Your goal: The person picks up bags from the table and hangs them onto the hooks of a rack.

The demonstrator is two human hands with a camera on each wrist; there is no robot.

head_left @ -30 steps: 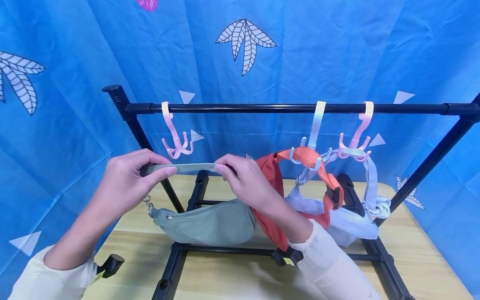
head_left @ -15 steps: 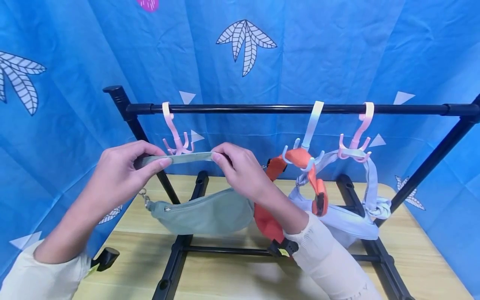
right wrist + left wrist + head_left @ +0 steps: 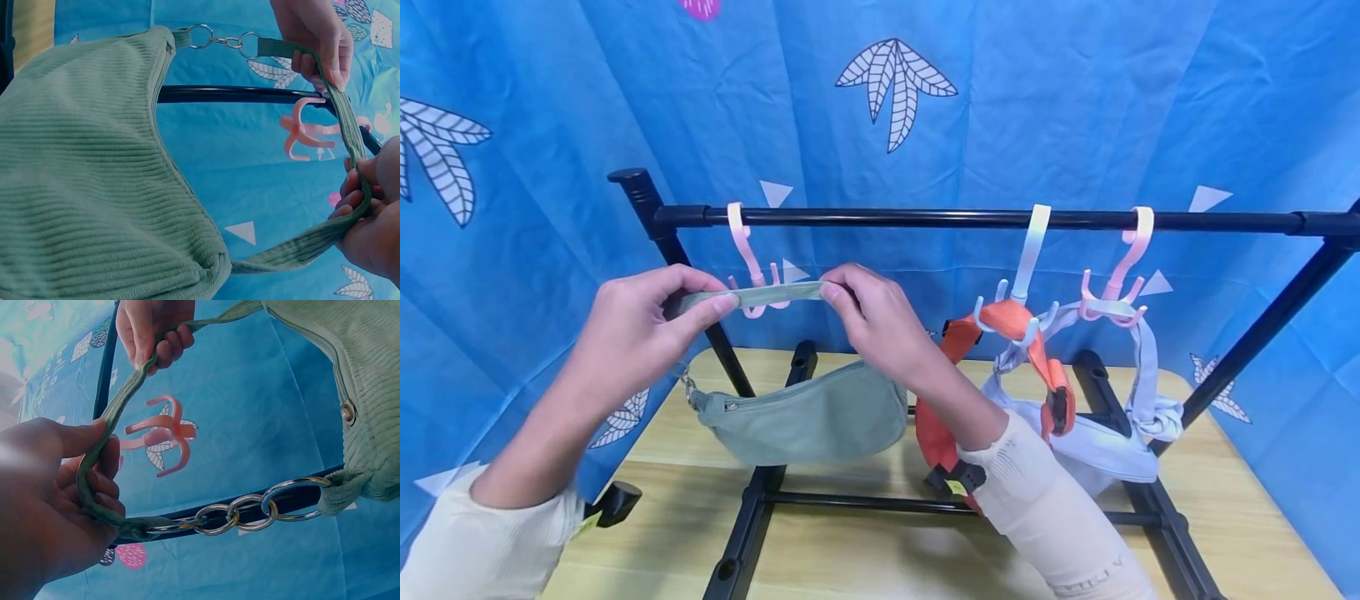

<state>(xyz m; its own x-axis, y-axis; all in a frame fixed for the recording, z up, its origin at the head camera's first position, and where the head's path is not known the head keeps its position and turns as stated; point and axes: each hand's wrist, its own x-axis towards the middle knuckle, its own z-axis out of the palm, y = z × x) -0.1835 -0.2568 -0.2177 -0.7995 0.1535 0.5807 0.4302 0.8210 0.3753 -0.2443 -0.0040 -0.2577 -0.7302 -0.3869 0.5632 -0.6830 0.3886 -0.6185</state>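
Observation:
A green corduroy shoulder bag (image 3: 820, 417) hangs by its strap (image 3: 778, 292) between both hands. The left hand (image 3: 647, 329) pinches the strap near the metal ring chain (image 3: 240, 512). On the strap's other side, the right hand (image 3: 883, 329) pinches it between thumb and curled fingers. The stretch between the hands is held nearly level, in front of a pink multi-prong hook (image 3: 756, 287) on the rail. In the right wrist view the bag body (image 3: 106, 169) hangs apart from that pink hook (image 3: 306, 129), its zip closed.
A black rack's top rail (image 3: 887, 218) spans the view. On the right, an orange-red bag (image 3: 940, 425) hangs from a pale blue hook (image 3: 1030, 267). Beside it, a lavender bag (image 3: 1097, 442) hangs from another pink hook (image 3: 1116, 275). Below is a wooden table (image 3: 842, 554).
Both hands have risen, lifting the green bag and bringing its strap level with the left pink hook's prongs. The orange-red bag and its blue hook have swung and shifted slightly.

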